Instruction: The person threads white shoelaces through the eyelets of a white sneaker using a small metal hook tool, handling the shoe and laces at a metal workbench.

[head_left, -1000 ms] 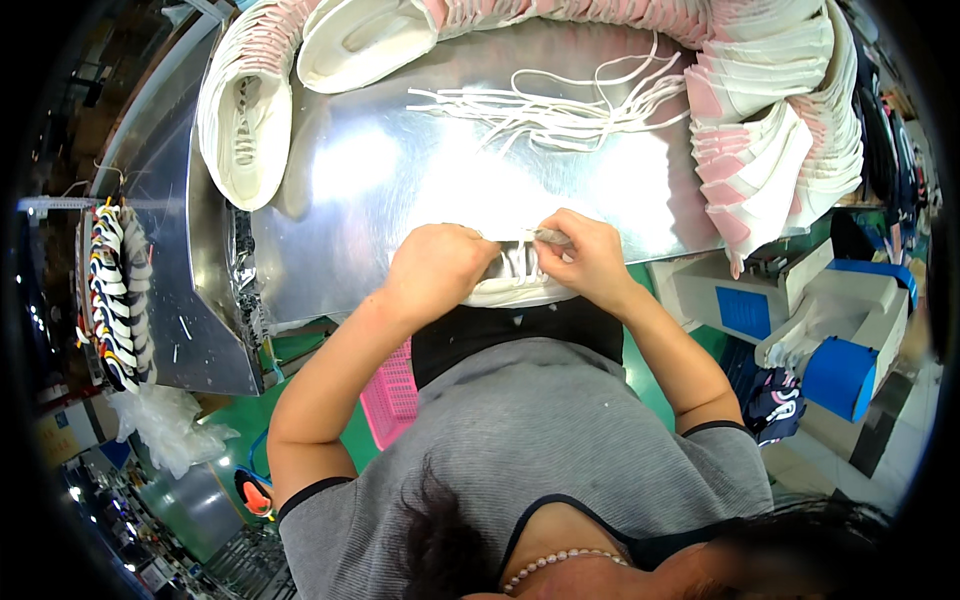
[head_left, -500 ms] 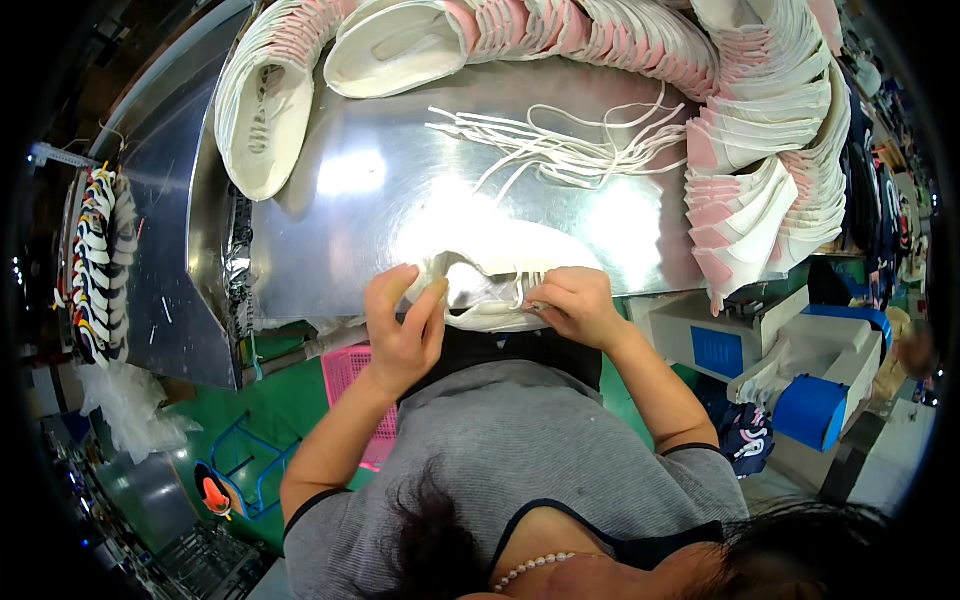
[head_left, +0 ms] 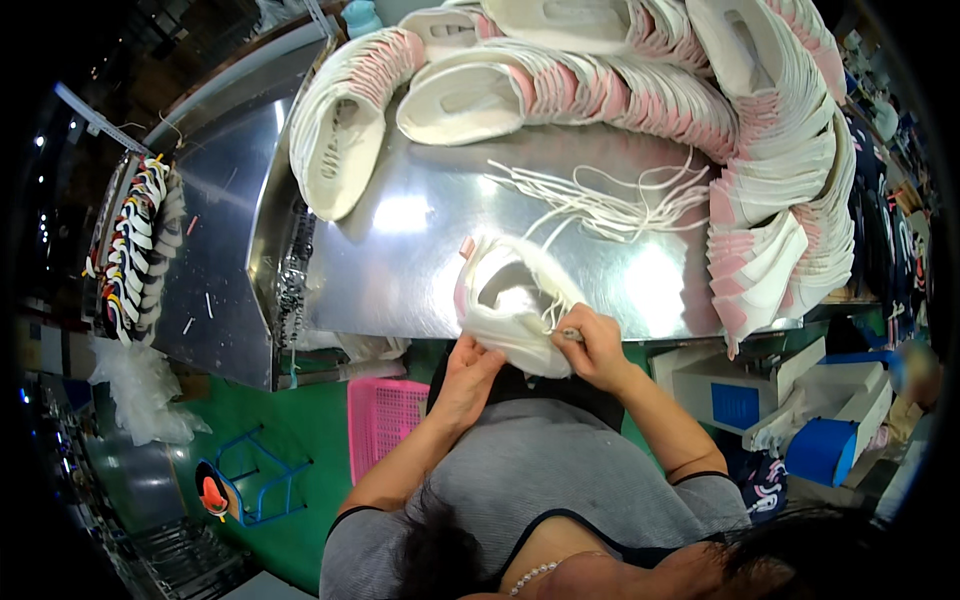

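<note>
A white shoe upper (head_left: 515, 345) with pink at its heel tilts up at the near edge of the metal table, its opening towards me. My left hand (head_left: 472, 382) grips the upper along its near left side. Close by the eyelets and white lace, my right hand (head_left: 597, 347) is closed round a small grey tool (head_left: 572, 334), of which only the end shows; its exact kind is hidden. The right fingers also rest against the upper. Beyond the upper, a loose bundle of white shoelaces (head_left: 620, 205) lies on the table.
Nested rows of white and pink shoe uppers (head_left: 620, 100) curve along the table's (head_left: 430, 280) back and right. A pink plastic basket (head_left: 385, 425) stands below at left, near a blue-framed stool (head_left: 270, 480). Grey and blue boxes (head_left: 735, 400) stand at right.
The upper has turned from lying lengthwise to tilted, its heel now pointing away. My left hand has moved from the heel opening to the near side. The view has shifted.
</note>
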A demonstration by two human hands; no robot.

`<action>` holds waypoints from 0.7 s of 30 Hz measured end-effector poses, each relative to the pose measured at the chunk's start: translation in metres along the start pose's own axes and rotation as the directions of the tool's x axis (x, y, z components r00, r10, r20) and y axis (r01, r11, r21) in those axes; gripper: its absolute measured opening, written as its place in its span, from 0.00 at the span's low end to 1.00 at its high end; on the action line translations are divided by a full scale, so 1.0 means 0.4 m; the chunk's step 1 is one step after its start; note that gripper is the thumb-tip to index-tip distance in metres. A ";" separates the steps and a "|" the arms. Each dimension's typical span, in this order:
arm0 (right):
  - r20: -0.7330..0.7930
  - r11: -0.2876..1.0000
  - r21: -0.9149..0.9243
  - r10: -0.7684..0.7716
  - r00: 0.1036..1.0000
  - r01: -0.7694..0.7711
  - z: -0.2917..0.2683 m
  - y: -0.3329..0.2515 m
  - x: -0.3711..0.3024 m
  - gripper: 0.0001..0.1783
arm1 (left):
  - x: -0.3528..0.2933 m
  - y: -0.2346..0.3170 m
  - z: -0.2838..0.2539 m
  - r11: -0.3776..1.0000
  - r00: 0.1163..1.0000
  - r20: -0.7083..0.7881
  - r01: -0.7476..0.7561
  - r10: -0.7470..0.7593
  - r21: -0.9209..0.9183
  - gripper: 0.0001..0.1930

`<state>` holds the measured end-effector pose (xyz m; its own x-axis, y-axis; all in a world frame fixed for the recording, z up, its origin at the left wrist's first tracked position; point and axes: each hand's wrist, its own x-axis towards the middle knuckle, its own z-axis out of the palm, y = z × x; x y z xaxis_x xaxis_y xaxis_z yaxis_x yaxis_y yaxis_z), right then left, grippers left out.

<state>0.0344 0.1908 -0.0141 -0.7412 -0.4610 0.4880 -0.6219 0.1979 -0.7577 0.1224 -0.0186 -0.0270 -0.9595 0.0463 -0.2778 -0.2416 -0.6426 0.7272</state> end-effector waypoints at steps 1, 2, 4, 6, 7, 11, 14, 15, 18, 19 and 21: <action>0.033 1.000 0.001 -0.020 0.999 0.020 0.013 0.002 -0.001 0.07 | 0.011 0.009 0.009 1.000 1.000 0.007 -0.008 0.008 0.001 0.22; 0.034 0.996 0.079 0.034 0.999 -0.037 0.024 0.005 0.000 0.06 | 0.016 0.024 0.044 0.990 0.988 -0.046 -0.143 0.144 0.016 0.21; 0.045 0.970 0.224 0.087 0.995 -0.095 0.035 0.003 0.008 0.04 | 0.054 0.072 0.034 0.986 0.986 0.025 -0.165 0.165 0.018 0.19; 0.078 0.920 0.376 0.088 0.993 -0.111 0.050 -0.001 0.016 0.02 | 0.074 0.130 0.053 0.991 0.989 0.054 -0.135 0.135 0.008 0.15; 0.086 0.877 0.458 0.116 0.990 -0.143 0.068 -0.002 0.016 0.02 | 0.080 0.151 0.054 0.989 0.988 0.053 -0.146 0.145 0.009 0.15; 0.237 0.878 0.396 0.184 0.954 -0.268 0.093 0.003 0.092 0.06 | 0.131 0.274 0.035 0.909 0.991 0.043 -0.135 0.128 0.394 0.14; 0.093 0.995 -0.013 0.100 0.991 -0.100 0.081 0.056 0.158 0.14 | 0.253 0.384 -0.038 -0.095 0.866 0.276 -0.260 0.417 0.961 0.19; 0.096 0.992 -0.029 0.128 0.987 -0.126 0.057 0.078 0.163 0.14 | 0.327 0.417 -0.065 -0.399 0.823 0.338 -0.150 0.456 0.905 0.19; 0.127 0.899 -0.436 0.106 0.986 -0.040 -0.010 0.110 0.174 0.18 | 0.579 0.499 -0.205 -0.724 0.766 0.357 0.198 0.535 0.660 0.16; 0.133 0.892 -0.449 0.123 0.983 -0.051 -0.019 0.123 0.172 0.18 | 0.674 0.525 -0.254 -0.733 0.762 0.268 0.365 0.589 0.574 0.14; 0.214 0.860 -0.510 0.113 0.970 0.012 -0.035 0.154 0.176 0.19 | 0.777 0.570 -0.419 -0.723 0.692 0.375 0.310 0.616 0.617 0.15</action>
<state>-0.0597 0.1826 -0.0203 -0.7357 -0.6097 0.2949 -0.6725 0.6060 -0.4248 -0.2065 -0.2788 -0.0525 -0.8675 -0.0771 0.4914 -0.2119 0.9511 -0.2249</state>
